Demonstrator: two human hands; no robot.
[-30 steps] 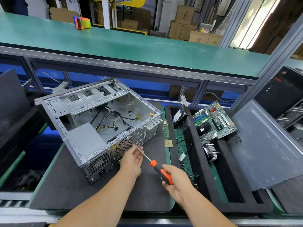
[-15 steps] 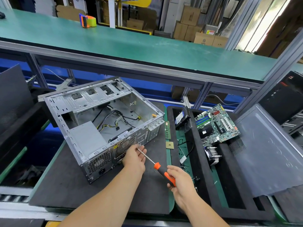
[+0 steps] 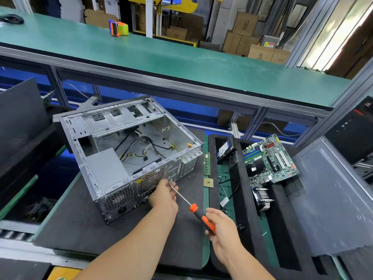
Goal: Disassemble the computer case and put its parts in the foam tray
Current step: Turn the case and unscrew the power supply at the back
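Bare grey steel, the opened computer case [image 3: 129,156] is lying on its side toward the left edge of the dark bench mat [image 3: 84,229]. The left hand [image 3: 164,196] is curling against its rear panel, pinching the screwdriver [image 3: 193,208] shaft; the right hand [image 3: 222,229] is gripping the orange handle. The foam tray [image 3: 246,215] is sitting at the mat's right edge, holding a motherboard [image 3: 270,158] and a hard drive [image 3: 225,148].

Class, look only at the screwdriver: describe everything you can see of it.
The screwdriver has a thin bare metal shaft and a black handle with orange bands. It lies slanted, tip up-left at the rear panel of the computer case, handle down-right. The right hand grips the handle; the left hand steadies the shaft near the tip, which its fingers hide.
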